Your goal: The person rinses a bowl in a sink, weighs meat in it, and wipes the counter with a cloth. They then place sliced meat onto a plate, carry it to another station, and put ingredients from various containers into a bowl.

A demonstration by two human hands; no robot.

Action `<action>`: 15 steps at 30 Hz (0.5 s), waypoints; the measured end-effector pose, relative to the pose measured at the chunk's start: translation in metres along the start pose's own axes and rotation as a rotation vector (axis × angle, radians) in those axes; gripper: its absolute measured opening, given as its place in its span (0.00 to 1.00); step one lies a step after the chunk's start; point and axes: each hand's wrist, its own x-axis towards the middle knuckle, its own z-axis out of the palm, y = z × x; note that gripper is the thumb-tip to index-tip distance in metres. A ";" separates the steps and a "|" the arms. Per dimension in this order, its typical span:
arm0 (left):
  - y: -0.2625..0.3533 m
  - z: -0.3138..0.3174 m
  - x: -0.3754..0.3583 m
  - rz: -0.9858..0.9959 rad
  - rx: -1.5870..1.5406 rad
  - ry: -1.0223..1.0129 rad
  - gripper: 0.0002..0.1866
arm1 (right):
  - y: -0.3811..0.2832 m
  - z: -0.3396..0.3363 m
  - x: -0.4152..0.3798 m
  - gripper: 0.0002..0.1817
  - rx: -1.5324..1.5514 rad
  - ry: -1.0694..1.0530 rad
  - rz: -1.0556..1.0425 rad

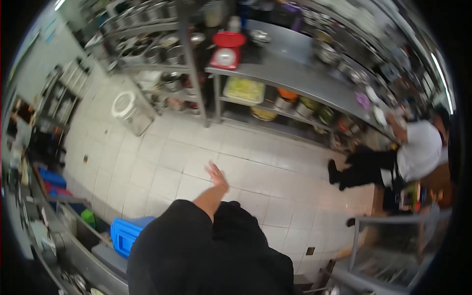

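My left hand reaches forward over the tiled floor, its fingers apart and slightly blurred. Nothing is in it, and it touches nothing. A black sleeve covers the upper part of that arm. My right hand does not show. Closest to my left side is a blue plastic container, below and to the left of the hand.
Ahead stands a steel worktable with a red kitchen scale and a tray of pale cut food underneath. A whitish bin is on the floor. At right, a person in a white shirt works beside the table.
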 end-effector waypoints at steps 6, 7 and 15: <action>-0.161 -0.012 0.037 0.432 -0.803 -0.268 0.49 | -0.486 0.070 -0.142 0.25 0.700 -0.909 -1.010; -0.168 -0.006 0.051 0.417 -0.813 -0.279 0.49 | -0.559 0.075 -0.209 0.22 0.896 -0.875 -1.260; -0.365 0.047 0.173 -0.699 -1.340 0.634 0.44 | -1.024 -0.099 -0.558 0.17 1.061 -1.235 -1.558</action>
